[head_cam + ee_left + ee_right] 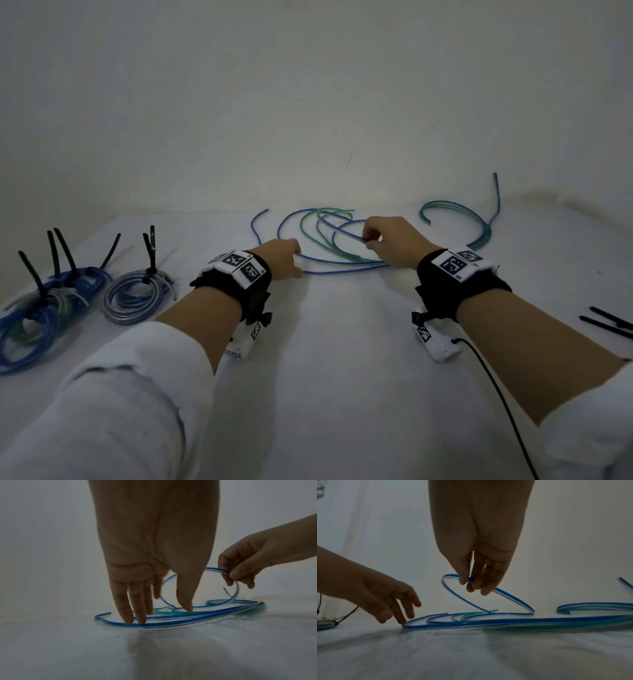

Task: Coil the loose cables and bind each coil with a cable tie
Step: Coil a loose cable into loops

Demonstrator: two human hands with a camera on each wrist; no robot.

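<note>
Several loose blue and green cables [325,236] lie tangled on the white table [342,359] ahead of me. My right hand [371,240] pinches a raised loop of a blue cable [453,576] between thumb and fingers, lifted off the table. My left hand [294,260] reaches down with straight fingers, and its fingertips [135,622] press on the near blue cable [171,624] where it lies flat. In the right wrist view the left hand [399,616] touches that cable's bend.
Bound coils [133,298] with black cable ties [150,250] sticking up lie at the left, next to a larger pile of blue coils [37,318]. Loose black ties [609,322] lie at the right edge. Another blue and green cable arc [472,222] lies far right.
</note>
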